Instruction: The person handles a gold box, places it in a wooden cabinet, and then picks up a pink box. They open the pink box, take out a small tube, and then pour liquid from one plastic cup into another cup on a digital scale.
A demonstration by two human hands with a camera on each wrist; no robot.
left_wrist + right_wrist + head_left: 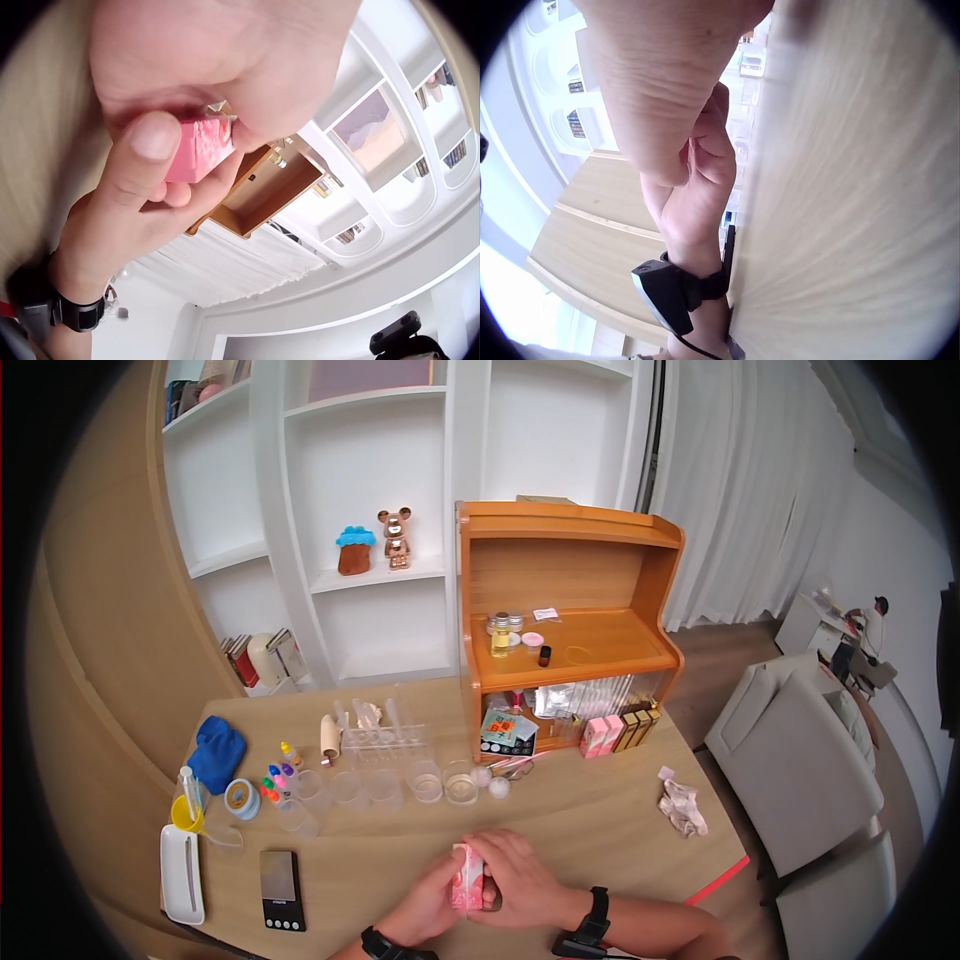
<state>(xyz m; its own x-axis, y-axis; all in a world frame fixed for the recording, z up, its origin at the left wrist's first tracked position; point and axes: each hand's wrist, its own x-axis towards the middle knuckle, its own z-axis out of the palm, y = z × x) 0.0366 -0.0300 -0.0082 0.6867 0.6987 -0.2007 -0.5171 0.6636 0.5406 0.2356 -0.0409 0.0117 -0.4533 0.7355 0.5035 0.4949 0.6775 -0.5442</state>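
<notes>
Both hands hold a small pink patterned box (467, 877) above the table's front part. The left hand (432, 900) grips its left side. Around the right side and top curl the fingers of the right hand (515, 880). In the left wrist view the pink box (201, 148) shows between the left hand (225, 60) and the right hand (124, 187), whose thumb lies beside it. The right wrist view shows the right hand (660, 90) close to the left hand (705, 176); the box is hidden there.
A black scale (282, 890) and white tray (183, 875) lie at the left. Behind the hands stand clear cups (425, 784), bottles and a tube rack. An orange wooden shelf (570, 580) holds jars and pink boxes (595, 738). A crumpled cloth (682, 806) lies at the right.
</notes>
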